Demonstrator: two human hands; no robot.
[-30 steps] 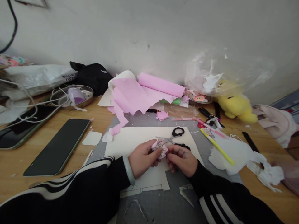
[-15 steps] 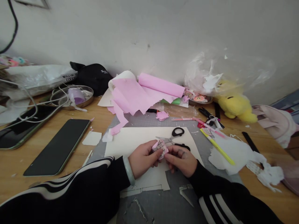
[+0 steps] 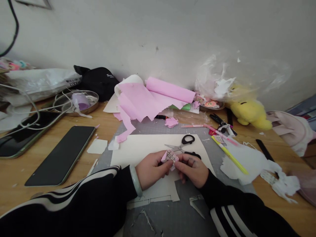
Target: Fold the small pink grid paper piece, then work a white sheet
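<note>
Between the earlier frames and now, the small pink paper piece (image 3: 169, 158) has come a little lower and turned, so its face with black drawn lines lies flatter between my hands. My left hand (image 3: 150, 170) pinches its left edge with thumb and fingers, and my right hand (image 3: 192, 170) pinches the right edge in the same way; both hands are closed on it, just above the cream sheet (image 3: 138, 148) on the grey cutting mat (image 3: 158, 217). Black-handled scissors (image 3: 184, 144) lie on the sheet just behind the piece, blades to the left. On the bench (image 3: 22, 174), a dark phone (image 3: 61, 154) lies well apart at my left. Pink paper roll (image 3: 170, 89) rests near the wall, and a yellow pen (image 3: 229, 154) lies at my right, over white paper scraps (image 3: 249, 164)
</note>
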